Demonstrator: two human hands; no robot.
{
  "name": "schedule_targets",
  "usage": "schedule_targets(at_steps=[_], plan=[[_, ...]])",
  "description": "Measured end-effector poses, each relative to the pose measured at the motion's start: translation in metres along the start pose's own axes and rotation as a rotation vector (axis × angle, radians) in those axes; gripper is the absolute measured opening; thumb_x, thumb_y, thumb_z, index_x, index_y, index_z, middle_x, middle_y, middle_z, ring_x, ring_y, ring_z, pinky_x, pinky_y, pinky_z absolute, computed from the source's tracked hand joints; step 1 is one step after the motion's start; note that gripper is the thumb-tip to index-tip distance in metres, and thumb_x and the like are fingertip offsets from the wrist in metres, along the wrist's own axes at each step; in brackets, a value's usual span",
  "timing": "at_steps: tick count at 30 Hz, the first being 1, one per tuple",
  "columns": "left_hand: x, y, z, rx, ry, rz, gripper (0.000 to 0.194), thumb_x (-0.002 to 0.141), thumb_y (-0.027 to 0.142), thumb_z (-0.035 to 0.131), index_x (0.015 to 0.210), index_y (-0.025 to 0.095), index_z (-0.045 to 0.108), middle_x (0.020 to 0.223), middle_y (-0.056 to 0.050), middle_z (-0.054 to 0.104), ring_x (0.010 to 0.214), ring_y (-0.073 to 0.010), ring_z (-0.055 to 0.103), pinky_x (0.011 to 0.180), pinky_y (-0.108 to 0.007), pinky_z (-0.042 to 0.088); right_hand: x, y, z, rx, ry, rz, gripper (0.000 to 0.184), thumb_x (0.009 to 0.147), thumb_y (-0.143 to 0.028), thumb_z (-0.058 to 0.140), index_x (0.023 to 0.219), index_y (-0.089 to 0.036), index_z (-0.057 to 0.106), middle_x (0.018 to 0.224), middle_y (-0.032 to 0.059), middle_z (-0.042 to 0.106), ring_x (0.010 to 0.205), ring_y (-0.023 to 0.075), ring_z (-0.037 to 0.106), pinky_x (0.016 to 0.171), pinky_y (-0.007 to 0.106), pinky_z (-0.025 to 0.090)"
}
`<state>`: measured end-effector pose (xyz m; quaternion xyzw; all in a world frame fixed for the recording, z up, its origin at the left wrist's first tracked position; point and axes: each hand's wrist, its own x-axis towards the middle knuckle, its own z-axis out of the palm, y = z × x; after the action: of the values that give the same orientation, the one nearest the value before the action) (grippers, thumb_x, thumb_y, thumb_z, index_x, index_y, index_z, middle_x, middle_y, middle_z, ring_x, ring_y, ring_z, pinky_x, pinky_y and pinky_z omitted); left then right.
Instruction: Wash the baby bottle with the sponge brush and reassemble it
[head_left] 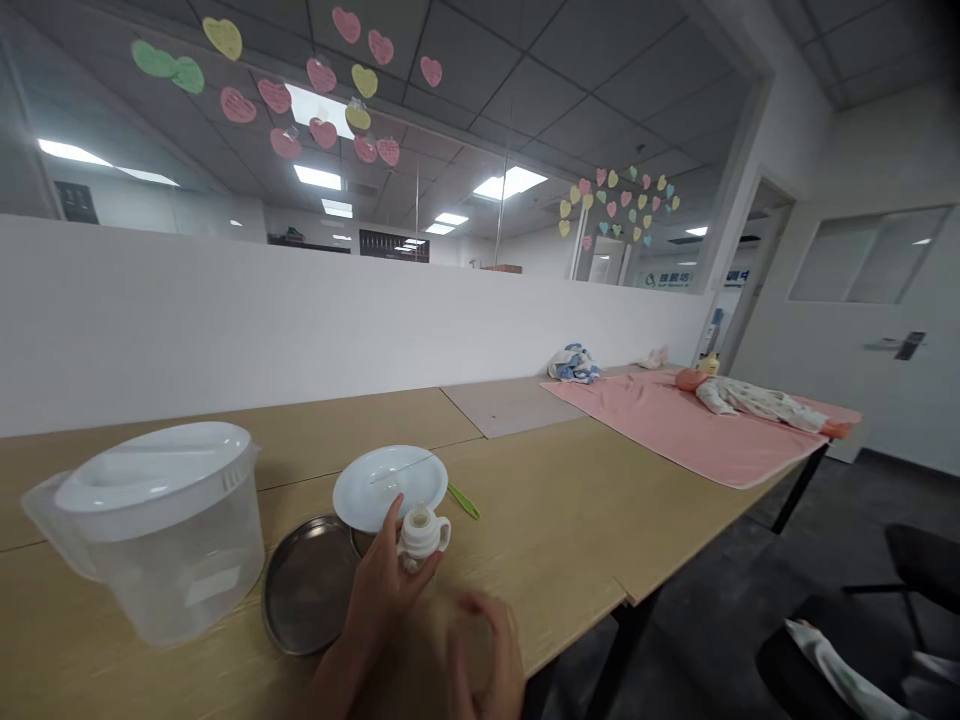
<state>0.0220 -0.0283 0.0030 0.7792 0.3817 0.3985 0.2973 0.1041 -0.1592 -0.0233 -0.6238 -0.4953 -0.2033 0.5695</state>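
My left hand [386, 570] is closed around a small white baby bottle [421, 533] with a side handle. The bottle's neck points up and no cap shows on it. My right hand [487, 650], smeared by motion, hovers low in front of the table edge with curved fingers apart and nothing visible in them. Just behind the bottle lies a white bowl [352, 490] with a small clear item and a thin stick in it. A bright green handle [463, 500] pokes out at the bowl's right. Left of my left hand sits a round metal tray [307, 590].
A lidded clear plastic pitcher [180, 560] stands at the left. Farther right, a pink cloth [675, 425] carries a doll in white clothes [757, 400]. Bundled blue-white fabric [574, 362] lies by the wall. Black chairs [810, 650] stand beyond the table's right edge.
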Motion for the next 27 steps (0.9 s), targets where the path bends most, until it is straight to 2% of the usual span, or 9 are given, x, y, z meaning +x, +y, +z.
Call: schedule_targets(at_steps=[3,5,9,11,14,18,20,22,27], plan=[[0.0,-0.001,-0.002,0.011,-0.01,-0.002,0.076,0.074,0.041,0.057,0.137,0.019,0.021,0.12,-0.011,0.058,0.108,-0.0265,0.057,0.085,-0.037,0.047,0.031,-0.003,0.023,0.101,-0.015,0.14,0.047,0.075,-0.036,0.061,0.115,-0.018,0.047,0.102,0.0103,0.059,0.092,0.0245,0.058,0.074,0.036,0.049],[0.0,-0.005,-0.001,0.031,0.003,0.039,0.075,0.074,0.04,0.056,0.138,0.019,0.021,0.123,-0.012,0.055,0.113,-0.0276,0.053,0.087,-0.038,0.046,0.056,-0.004,0.038,0.129,-0.121,0.184,0.058,0.066,-0.041,0.069,0.114,-0.017,0.048,0.099,0.0099,0.058,0.092,0.0255,0.056,0.077,0.038,0.047],[0.002,-0.014,0.002,0.027,0.003,0.084,0.078,0.073,0.041,0.056,0.138,0.02,0.018,0.119,-0.011,0.058,0.108,-0.0265,0.057,0.085,-0.038,0.048,0.099,0.005,0.057,0.197,-0.404,0.265,0.071,0.046,-0.032,0.08,0.111,-0.017,0.053,0.082,0.0042,0.058,0.079,0.0232,0.056,0.077,0.04,0.045],[0.002,-0.015,0.004,0.032,0.036,0.06,0.078,0.073,0.043,0.057,0.137,0.02,0.018,0.114,-0.009,0.061,0.102,-0.0252,0.061,0.082,-0.037,0.049,0.112,0.018,0.059,0.376,-0.557,0.295,0.071,0.049,-0.029,0.078,0.114,-0.02,0.051,0.085,0.0025,0.06,0.079,0.0204,0.057,0.077,0.036,0.046],[0.003,-0.014,0.006,0.085,0.089,0.047,0.077,0.072,0.044,0.058,0.136,0.021,0.021,0.11,-0.008,0.062,0.098,-0.0242,0.062,0.08,-0.035,0.05,0.118,0.039,0.055,0.682,-0.698,0.322,0.065,0.064,-0.031,0.07,0.123,-0.024,0.043,0.096,0.003,0.064,0.092,0.0181,0.058,0.086,0.035,0.044],[0.002,-0.013,0.006,0.157,0.125,0.098,0.075,0.073,0.044,0.057,0.135,0.021,0.022,0.111,-0.009,0.062,0.1,-0.024,0.061,0.081,-0.034,0.049,0.112,0.048,0.05,0.803,-0.623,0.367,0.042,0.082,-0.041,0.048,0.12,-0.023,0.047,0.102,0.0057,0.064,0.1,0.0178,0.057,0.091,0.036,0.042],[0.002,-0.014,0.006,0.148,0.12,0.108,0.074,0.074,0.042,0.057,0.136,0.021,0.022,0.109,-0.008,0.063,0.097,-0.0231,0.062,0.08,-0.033,0.049,0.108,0.04,0.051,0.774,-0.663,0.355,0.043,0.081,-0.043,0.05,0.119,-0.022,0.05,0.104,0.006,0.063,0.097,0.0189,0.058,0.087,0.035,0.044],[0.001,-0.013,0.005,0.133,0.11,0.116,0.075,0.073,0.039,0.058,0.136,0.021,0.022,0.107,-0.007,0.064,0.094,-0.0221,0.063,0.078,-0.031,0.05,0.104,0.029,0.055,0.646,-0.665,0.28,0.05,0.072,-0.04,0.063,0.117,-0.022,0.052,0.104,0.0059,0.063,0.095,0.0205,0.059,0.084,0.035,0.046],[-0.001,-0.006,0.002,0.169,0.121,0.067,0.072,0.071,0.033,0.058,0.135,0.019,0.028,0.113,-0.009,0.062,0.096,-0.0233,0.062,0.078,-0.031,0.049,0.094,0.018,0.074,0.493,-0.414,0.108,0.034,0.068,-0.033,0.064,0.099,-0.019,0.06,0.097,0.0067,0.064,0.093,0.021,0.059,0.084,0.034,0.046]])
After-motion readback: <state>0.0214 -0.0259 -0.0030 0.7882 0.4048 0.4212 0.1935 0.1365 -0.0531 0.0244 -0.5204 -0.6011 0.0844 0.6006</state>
